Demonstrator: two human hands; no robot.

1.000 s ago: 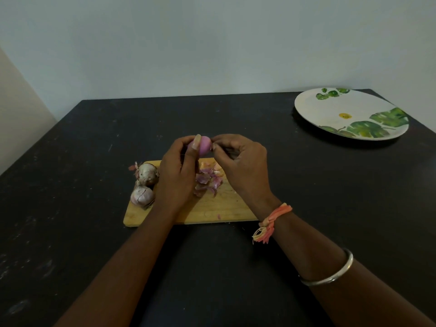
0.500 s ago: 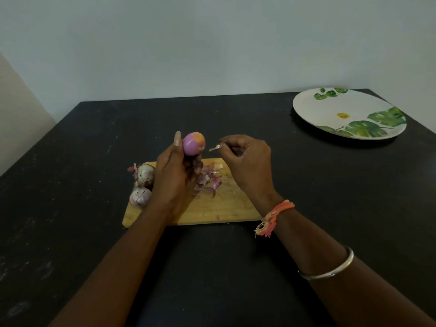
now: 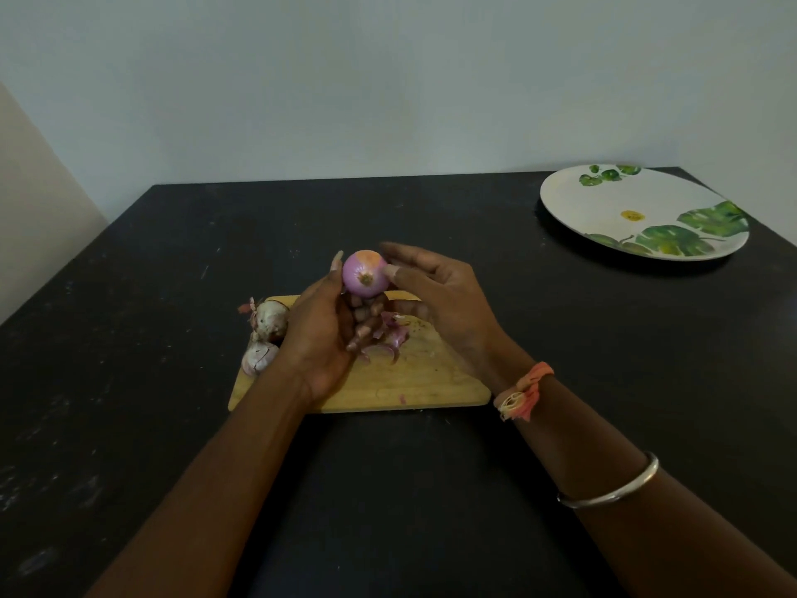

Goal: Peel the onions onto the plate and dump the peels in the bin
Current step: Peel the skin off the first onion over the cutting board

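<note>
- Single view: a wide-angle camera worn on the person's head, facing forward and down over the black table [image 3: 431, 489].
- The table's far edge runs level across mid-frame, both far corners visible; the pale wall [image 3: 388, 79] fills the upper part.
- The near edge lies below the frame; both forearms enter from the bottom.
- Close range: the left hand [image 3: 319, 334] and right hand [image 3: 440, 295] meet near frame centre above the cutting board [image 3: 431, 381].
- The plate [image 3: 604, 209], at the far right corner, sits near the right margin.
</note>
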